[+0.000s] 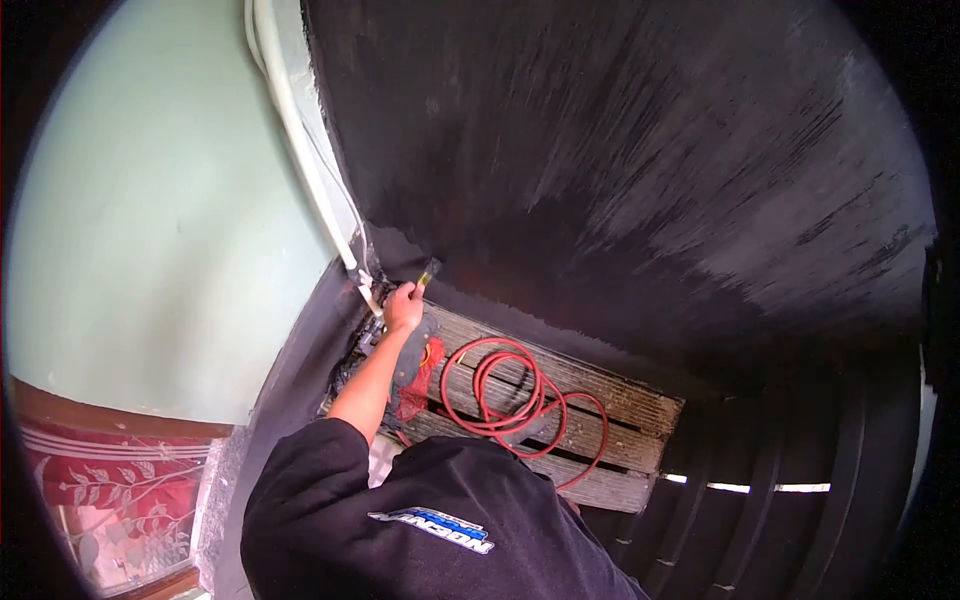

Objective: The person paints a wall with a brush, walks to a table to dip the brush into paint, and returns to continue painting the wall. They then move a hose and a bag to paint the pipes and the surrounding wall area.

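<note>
My left hand (pixel 404 307) is closed around the handle of a small paintbrush (pixel 429 274). The brush has a yellowish part and dark bristles, which are at the lower edge of the black-painted wall (pixel 560 130), close to the corner. Whether the bristles touch the wall is hard to tell. Just left of my left hand runs a white pipe (pixel 310 160). Below the hand lie a grey object and red netting (pixel 418 385), partly hidden by my forearm. My right hand is out of view.
A coiled red hose (pixel 541 390) lies on a slatted wooden surface (pixel 630 430) in front of my body. A pale green wall (pixel 160 200) stands at left, with a window (pixel 120 510) and red patterned curtain below. Dark ribbed panels (pixel 770 440) with bright gaps are at lower right.
</note>
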Available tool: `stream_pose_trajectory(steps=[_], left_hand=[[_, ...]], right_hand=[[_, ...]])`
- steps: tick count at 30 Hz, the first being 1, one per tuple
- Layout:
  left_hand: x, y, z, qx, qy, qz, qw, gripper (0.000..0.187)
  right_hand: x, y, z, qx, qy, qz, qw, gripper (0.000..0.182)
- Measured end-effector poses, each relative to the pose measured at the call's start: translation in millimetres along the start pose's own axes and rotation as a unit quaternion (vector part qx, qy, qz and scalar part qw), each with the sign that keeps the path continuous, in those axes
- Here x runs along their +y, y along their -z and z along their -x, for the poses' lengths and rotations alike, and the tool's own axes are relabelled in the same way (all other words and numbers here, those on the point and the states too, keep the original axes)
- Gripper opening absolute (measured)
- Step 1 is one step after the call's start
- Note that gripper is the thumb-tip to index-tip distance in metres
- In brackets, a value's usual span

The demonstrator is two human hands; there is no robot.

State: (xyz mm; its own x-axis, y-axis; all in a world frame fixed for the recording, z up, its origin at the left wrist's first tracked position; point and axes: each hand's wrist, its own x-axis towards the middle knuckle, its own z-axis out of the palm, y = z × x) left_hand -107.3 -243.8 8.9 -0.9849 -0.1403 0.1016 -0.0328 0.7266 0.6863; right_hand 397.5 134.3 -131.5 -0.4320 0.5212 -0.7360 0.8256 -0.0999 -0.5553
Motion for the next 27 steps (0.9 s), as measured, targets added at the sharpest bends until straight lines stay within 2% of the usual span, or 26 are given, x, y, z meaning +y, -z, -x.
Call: stream_pose_trajectory(steps=[1, 3, 4, 6, 7, 11, 13, 16, 18, 21, 25, 27], left_hand=[[-4, -8, -1, -0.002, -0.002, 0.001, 1.000, 0.032], [2, -9, 2, 0.013, 0.098, 0.044, 0.994, 0.031], [6, -10, 1, 0.049, 0.104, 0.034, 0.993, 0.030], [31, 13, -5, 0.035, 0.094, 0.033, 0.994, 0.031], [43, 27, -8, 0.037, 0.059, -0.008, 0.998, 0.032], [57, 52, -15, 0.062, 0.033, -0.024, 0.997, 0.029], [64, 63, -12, 0.161, -0.034, 0.064, 0.984, 0.026], [54, 55, -18, 0.176, -0.057, 0.067, 0.980, 0.021], [39, 43, -13, 0.154, -0.043, 0.062, 0.985, 0.023], [30, 35, -4, 0.005, 0.032, -0.052, 0.998, 0.030], [33, 41, -9, -0.007, 0.047, -0.047, 0.998, 0.029], [36, 51, -8, 0.051, 0.027, 0.022, 0.998, 0.032]], right_hand=[[1, 1, 1, 0.000, -0.002, -0.001, 1.000, 0.027], [3, 2, 2, 0.001, -0.003, 0.000, 1.000, 0.027], [5, 2, 4, 0.002, -0.003, 0.001, 1.000, 0.027], [5, 2, 6, 0.002, -0.004, -0.001, 1.000, 0.027], [6, 2, 8, 0.002, -0.006, 0.000, 1.000, 0.027], [8, 1, 7, -0.003, -0.008, 0.007, 1.000, 0.027], [9, 0, 7, -0.004, -0.007, 0.008, 1.000, 0.027], [9, 0, 7, -0.005, -0.008, 0.010, 1.000, 0.027], [7, -1, 5, -0.006, -0.009, 0.009, 1.000, 0.027], [8, -2, 4, -0.005, -0.006, 0.007, 1.000, 0.028], [12, -3, 3, -0.002, 0.002, 0.004, 1.000, 0.028], [14, -6, 5, -0.002, 0.006, 0.005, 1.000, 0.028]])
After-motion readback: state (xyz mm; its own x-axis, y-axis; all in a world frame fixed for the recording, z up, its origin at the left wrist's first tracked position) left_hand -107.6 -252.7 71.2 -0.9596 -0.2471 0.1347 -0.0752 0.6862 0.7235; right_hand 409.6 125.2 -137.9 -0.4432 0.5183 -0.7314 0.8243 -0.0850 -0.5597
